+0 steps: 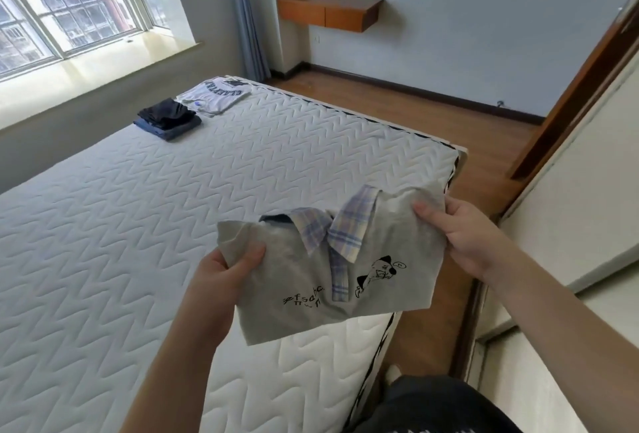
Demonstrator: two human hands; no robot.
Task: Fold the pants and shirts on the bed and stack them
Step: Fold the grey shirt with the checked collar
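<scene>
Two hands: a folded grey shirt (332,280) is held up between them, above the near right corner of the bed (145,225).
Left hand (221,277): the shirt's left shoulder edge is pinched, thumb on top, fingers hidden under the cloth.
Right hand (460,235): the shirt's right shoulder edge is gripped, thumb lying on the front, fingers curled behind.
Grey shirt: a blue and cream plaid collar (342,225) and placket are seen at its middle; black lettering and a small cartoon print are shown on the chest. Its lower edge is hung just over the bed's near edge.
Folded white shirt (214,93): laid flat at the bed's far corner, dark block letters on top.
Dark folded stack (169,118): set just beside the white shirt, on the bed's far left side; a black piece is laid on a blue one.
Wooden shelf (328,10): mounted on the wall well beyond the bed.
Window (69,14): seen to the bed's far left.
</scene>
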